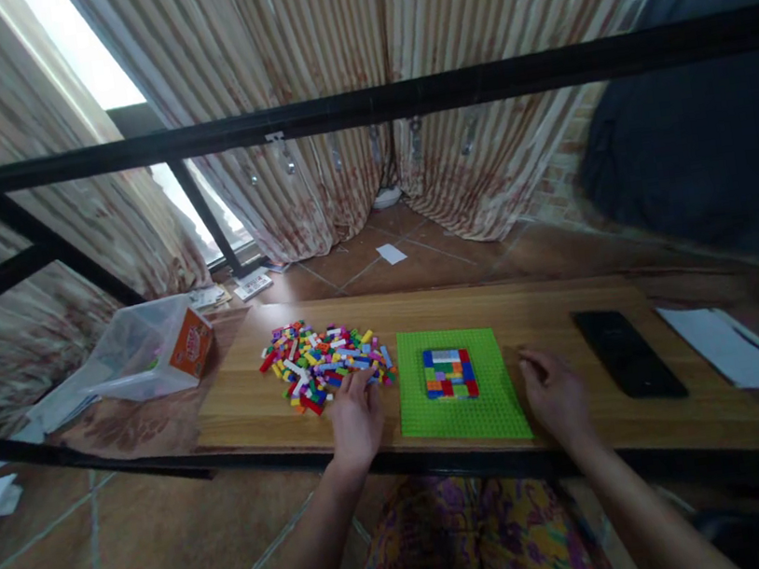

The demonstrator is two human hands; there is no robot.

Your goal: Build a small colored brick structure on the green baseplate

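Now the left hand (356, 415) is in at the near edge of the action, fingers bent down over the right-hand fringe of a heap of colourful bricks (319, 354), and whether it pinches one I cannot tell from here! Most of that heap spreads away beyond and to the left of its fingertips, across the wooden bench (238, 408). Just to the right of that hand lies the green baseplate (423, 420), with a flat rectangular brick build (449, 375) around its middle, between the two hands. Over on the other side, the right hand (555, 390) sits just beside the plate's right edge, fingers curled in towards the thumb; any brick inside is impossible to make out. Right of that hand, a dark slab (627, 353), then white paper (734, 346). Well left of the left hand, a clear plastic box (139, 356)!
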